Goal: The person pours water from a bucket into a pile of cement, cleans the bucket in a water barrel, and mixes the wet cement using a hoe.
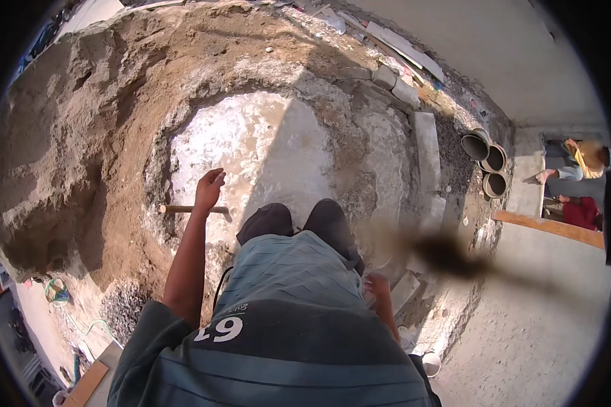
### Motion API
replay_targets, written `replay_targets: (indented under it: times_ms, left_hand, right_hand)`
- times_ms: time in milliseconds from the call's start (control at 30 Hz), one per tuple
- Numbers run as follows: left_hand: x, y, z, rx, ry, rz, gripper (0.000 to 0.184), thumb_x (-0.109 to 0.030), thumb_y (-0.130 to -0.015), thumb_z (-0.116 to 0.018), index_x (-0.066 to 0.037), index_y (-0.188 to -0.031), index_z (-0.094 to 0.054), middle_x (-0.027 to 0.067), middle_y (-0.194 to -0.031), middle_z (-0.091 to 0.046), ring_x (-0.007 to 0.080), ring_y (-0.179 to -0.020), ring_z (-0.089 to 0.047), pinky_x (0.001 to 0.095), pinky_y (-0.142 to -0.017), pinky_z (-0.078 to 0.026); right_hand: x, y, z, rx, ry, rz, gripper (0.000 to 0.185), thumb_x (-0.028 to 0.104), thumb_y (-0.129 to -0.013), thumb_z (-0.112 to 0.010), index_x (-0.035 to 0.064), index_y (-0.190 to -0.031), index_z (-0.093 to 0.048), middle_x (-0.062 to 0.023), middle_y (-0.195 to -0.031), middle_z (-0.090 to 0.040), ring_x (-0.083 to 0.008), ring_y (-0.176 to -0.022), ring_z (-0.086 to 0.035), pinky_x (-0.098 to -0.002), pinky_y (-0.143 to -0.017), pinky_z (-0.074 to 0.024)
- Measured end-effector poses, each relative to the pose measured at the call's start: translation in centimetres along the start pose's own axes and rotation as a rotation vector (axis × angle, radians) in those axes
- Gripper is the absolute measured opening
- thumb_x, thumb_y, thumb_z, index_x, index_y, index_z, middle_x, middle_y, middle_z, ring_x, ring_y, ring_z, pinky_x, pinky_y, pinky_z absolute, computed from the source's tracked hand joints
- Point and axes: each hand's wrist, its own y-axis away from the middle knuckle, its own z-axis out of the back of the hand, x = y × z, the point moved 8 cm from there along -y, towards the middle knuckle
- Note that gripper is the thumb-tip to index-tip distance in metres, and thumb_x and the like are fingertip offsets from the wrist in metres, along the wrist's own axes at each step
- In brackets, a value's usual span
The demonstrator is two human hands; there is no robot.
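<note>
My left hand (210,190) hangs over the pale, wet-looking patch (288,156) in the ground, fingers loosely bent and apart, with nothing visible in them. Beneath that wrist lies a wooden handle (176,209), its far end partly hidden by my arm; I cannot tell what tool it belongs to. Beside my right thigh is my right hand (377,283), low and close to the body. Its fingers are small and partly hidden, so their pose is unclear. Both knees (268,222) of my dark trousers show in front of the patch.
A large sand heap (54,149) rises at the left, gravel (125,308) below it. Several round pans (494,184) stand right, near stone blocks (406,91) and a concrete slab (426,149). Two people (580,163) are at a wall opening. A dark blur (448,254) covers part of the view.
</note>
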Motion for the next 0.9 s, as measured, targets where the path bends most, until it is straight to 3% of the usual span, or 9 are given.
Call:
replay_targets:
  times_ms: [67,133,233,333,400,533,667,767,900]
  left_hand:
    - [4.4,1.7,0.2,0.023,-0.065,0.068,0.036,-0.022,-0.095,-0.063,0.002,-0.122,-0.063,0.0112,-0.103,-0.070,0.0162,-0.088,-0.064,0.0299,-0.079,-0.051]
    - [10.6,3.4,0.4,0.058,-0.171,0.123,0.036,-0.022,-0.094,-0.063,0.003,-0.119,-0.064,0.0129,-0.099,-0.071,0.0174,-0.085,-0.066,0.0319,-0.078,-0.052]
    - [20.5,7.3,1.5,0.022,-0.250,0.268,0.034,-0.024,-0.091,-0.064,0.001,-0.113,-0.068,0.0191,-0.107,-0.072,0.0271,-0.105,-0.067,0.0359,-0.090,-0.051]
    - [23.3,13.0,2.2,-0.035,-0.173,0.575,0.035,-0.031,-0.091,-0.064,-0.004,-0.113,-0.070,0.0059,-0.092,-0.072,0.0166,-0.060,-0.062,0.0339,-0.059,-0.052]
    - [25.6,15.6,3.0,-0.098,-0.119,0.711,0.034,-0.031,-0.091,-0.063,-0.007,-0.115,-0.069,0.0044,-0.093,-0.071,0.0169,-0.064,-0.062,0.0352,-0.059,-0.051]
    - [25.2,17.3,3.3,-0.245,0.029,0.822,0.035,-0.034,-0.092,-0.062,-0.011,-0.119,-0.066,0.0028,-0.099,-0.069,0.0179,-0.071,-0.063,0.0374,-0.058,-0.050]
    - [21.9,14.4,2.4,-0.341,0.087,0.792,0.038,-0.035,-0.092,-0.061,-0.010,-0.120,-0.065,0.0034,-0.104,-0.070,0.0184,-0.076,-0.064,0.0361,-0.058,-0.050]
    - [17.9,10.5,0.9,-0.320,0.040,0.756,0.039,-0.035,-0.092,-0.062,-0.009,-0.121,-0.066,0.0047,-0.105,-0.070,0.0176,-0.080,-0.066,0.0328,-0.058,-0.050]
    - [9.6,4.6,-1.2,-0.315,0.022,0.553,0.041,-0.029,-0.093,-0.063,0.001,-0.121,-0.064,0.0130,-0.105,-0.070,0.0203,-0.085,-0.068,0.0325,-0.069,-0.055]
  right_hand:
    - [6.4,-0.3,0.9,-0.014,0.075,0.179,0.015,0.017,-0.090,-0.059,0.0117,-0.102,-0.066,-0.0033,-0.085,-0.065,-0.0166,-0.071,-0.066,-0.0284,-0.052,-0.0484]
    - [9.7,-1.6,1.3,-0.075,-0.090,0.086,0.014,0.014,-0.090,-0.058,0.0101,-0.101,-0.066,-0.0042,-0.085,-0.066,-0.0155,-0.071,-0.066,-0.0269,-0.051,-0.0476]
    - [14.7,-3.0,1.1,-0.093,-0.142,0.048,0.014,0.011,-0.089,-0.058,0.0084,-0.100,-0.066,-0.0044,-0.086,-0.066,-0.0149,-0.070,-0.067,-0.0267,-0.052,-0.0479]
    - [18.1,-5.5,0.6,0.005,-0.102,0.160,0.016,0.013,-0.088,-0.060,0.0077,-0.101,-0.067,-0.0043,-0.086,-0.066,-0.0152,-0.070,-0.067,-0.0266,-0.052,-0.0482]
    - [20.4,-7.4,0.2,0.062,-0.057,0.160,0.017,0.015,-0.086,-0.062,0.0078,-0.101,-0.067,-0.0045,-0.087,-0.067,-0.0155,-0.070,-0.067,-0.0268,-0.053,-0.0486]
    - [25.0,-11.4,-0.6,0.118,0.095,0.040,0.018,0.018,-0.085,-0.064,0.0083,-0.101,-0.067,-0.0048,-0.087,-0.067,-0.0162,-0.070,-0.067,-0.0284,-0.054,-0.0502]
    - [29.9,-16.9,0.4,0.134,0.117,0.003,0.019,0.014,-0.086,-0.063,0.0044,-0.100,-0.071,-0.0079,-0.084,-0.071,-0.0185,-0.068,-0.069,-0.0312,-0.050,-0.0513]
    - [34.8,-22.6,2.1,0.146,0.247,0.197,0.018,0.018,-0.087,-0.062,0.0082,-0.102,-0.066,-0.0047,-0.086,-0.067,-0.0169,-0.071,-0.067,-0.0290,-0.054,-0.0504]
    - [42.1,-27.2,3.9,0.151,0.236,0.241,0.017,0.016,-0.089,-0.060,0.0082,-0.103,-0.066,-0.0053,-0.087,-0.068,-0.0174,-0.074,-0.067,-0.0283,-0.055,-0.0513]
